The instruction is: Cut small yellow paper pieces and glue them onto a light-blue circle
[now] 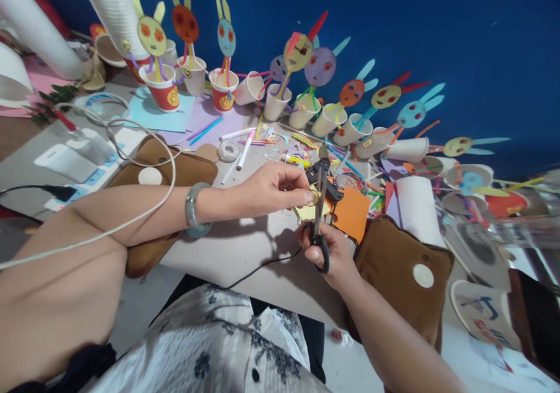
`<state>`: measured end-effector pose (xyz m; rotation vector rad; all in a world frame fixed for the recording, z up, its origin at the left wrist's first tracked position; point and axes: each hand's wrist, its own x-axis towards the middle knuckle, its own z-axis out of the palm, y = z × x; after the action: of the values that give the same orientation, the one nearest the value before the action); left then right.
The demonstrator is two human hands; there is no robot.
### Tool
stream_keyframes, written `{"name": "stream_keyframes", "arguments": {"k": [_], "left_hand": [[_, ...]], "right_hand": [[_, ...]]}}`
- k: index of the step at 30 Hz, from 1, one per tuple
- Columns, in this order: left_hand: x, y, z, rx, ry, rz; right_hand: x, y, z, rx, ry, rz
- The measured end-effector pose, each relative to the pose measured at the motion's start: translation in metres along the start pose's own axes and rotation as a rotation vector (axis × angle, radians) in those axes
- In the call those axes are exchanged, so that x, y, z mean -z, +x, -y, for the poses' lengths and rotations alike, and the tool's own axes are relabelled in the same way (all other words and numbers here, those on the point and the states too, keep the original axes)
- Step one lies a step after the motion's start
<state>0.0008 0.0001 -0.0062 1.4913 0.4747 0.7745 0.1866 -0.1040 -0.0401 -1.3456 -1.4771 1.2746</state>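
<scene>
My left hand [280, 188], a bracelet at its wrist, pinches a small round yellow paper piece [313, 197] between thumb and fingertips. Scissors [322, 186] with black handles are gripped in my right hand [335, 252], blades pointing up and away from me. The blades are right beside the yellow piece; I cannot tell whether they touch it. Beneath both hands lie yellow paper and an orange paper sheet [352, 212]. Just behind the scissors is a black device [330, 190], partly covered by them.
Paper cups holding rabbit-faced paper figures [184, 24] line the blue wall. Pens [245, 149], a tape roll [228, 150] and scraps lie mid-table. Brown pouches [405, 270] rest on either side. A white cable [174, 177] crosses above my left forearm; a power strip [94, 177] sits left.
</scene>
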Motion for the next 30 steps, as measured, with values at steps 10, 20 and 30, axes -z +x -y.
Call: {"name": "stream_keyframes", "arguments": {"k": [10,20,30], "left_hand": [[0.0017,0.0,-0.002,-0.009,0.047,0.003],[0.0028,0.0005,-0.0024,-0.058,0.091,-0.003],[0.0037,0.0007,-0.0037,-0.064,0.093,-0.008]], "right_hand": [[0.0005,0.001,0.0012,-0.012,-0.012,0.005],[0.0016,0.0006,0.0039,-0.021,-0.012,-0.001],[0.004,0.0,0.0027,-0.012,-0.037,0.002]]}}
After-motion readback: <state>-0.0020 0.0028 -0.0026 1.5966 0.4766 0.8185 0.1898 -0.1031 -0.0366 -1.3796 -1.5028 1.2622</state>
